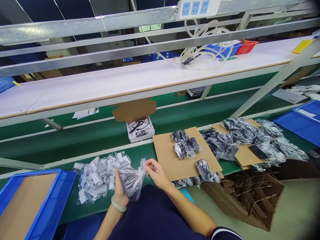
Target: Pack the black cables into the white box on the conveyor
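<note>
My left hand (119,190) grips a clear plastic bag (131,180) with a dark cable item inside, held over my lap at the table's front edge. My right hand (155,171) pinches the bag's open top edge between thumb and fingers. A pile of small clear packets with white parts (98,176) lies just left of my hands. To the right, a brown cardboard sheet (167,156) carries a few bagged black cables (185,145).
An open white box (140,131) with black cables sits on the green conveyor belt (75,140). Blue bins stand at lower left (52,200) and far right (300,121). More bagged cables (250,136) are heaped at right; a carton with dividers (250,196) stands below.
</note>
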The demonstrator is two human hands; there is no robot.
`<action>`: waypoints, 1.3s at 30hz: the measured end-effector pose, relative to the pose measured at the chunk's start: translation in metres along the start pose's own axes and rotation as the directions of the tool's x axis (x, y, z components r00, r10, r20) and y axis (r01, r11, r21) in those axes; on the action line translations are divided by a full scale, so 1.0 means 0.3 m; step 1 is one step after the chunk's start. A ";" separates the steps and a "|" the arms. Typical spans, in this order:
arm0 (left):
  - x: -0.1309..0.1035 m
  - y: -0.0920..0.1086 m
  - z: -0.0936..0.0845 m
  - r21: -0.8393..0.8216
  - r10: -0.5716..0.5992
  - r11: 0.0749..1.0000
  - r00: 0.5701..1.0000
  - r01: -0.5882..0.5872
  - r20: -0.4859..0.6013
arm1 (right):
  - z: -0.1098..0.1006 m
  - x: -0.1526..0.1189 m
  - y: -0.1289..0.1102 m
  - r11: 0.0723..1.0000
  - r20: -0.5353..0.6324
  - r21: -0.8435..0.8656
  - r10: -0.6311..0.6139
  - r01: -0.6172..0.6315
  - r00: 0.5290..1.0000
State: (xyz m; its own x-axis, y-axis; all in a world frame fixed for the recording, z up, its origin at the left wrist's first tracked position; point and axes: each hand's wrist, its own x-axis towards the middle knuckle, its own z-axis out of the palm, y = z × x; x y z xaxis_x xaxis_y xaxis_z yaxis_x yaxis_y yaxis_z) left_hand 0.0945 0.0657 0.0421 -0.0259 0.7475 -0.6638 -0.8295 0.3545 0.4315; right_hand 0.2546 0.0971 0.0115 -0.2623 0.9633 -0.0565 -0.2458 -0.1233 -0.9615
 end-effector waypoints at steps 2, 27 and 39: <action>-0.008 0.007 0.003 -0.029 0.001 1.000 1.000 -0.001 0.004 | -0.003 0.011 0.023 0.997 0.039 0.022 0.070 -0.071 0.997; 0.017 0.000 -0.115 0.352 0.188 0.907 0.971 -0.230 0.151 | 0.056 0.032 0.053 0.875 0.300 -0.476 0.068 0.087 0.951; 0.047 0.029 -0.140 0.672 0.436 0.569 0.867 -0.474 0.243 | 0.180 -0.036 0.070 0.921 0.134 -0.381 0.136 -0.076 0.982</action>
State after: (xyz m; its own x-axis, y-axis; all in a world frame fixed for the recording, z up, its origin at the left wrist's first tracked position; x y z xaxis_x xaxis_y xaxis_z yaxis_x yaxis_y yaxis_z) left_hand 0.0634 0.0558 0.0109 -0.2489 0.9386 -0.2388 -0.0849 0.2245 0.9708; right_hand 0.2019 0.0712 0.0065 -0.4158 0.8969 -0.1504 0.1494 -0.0957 -0.9841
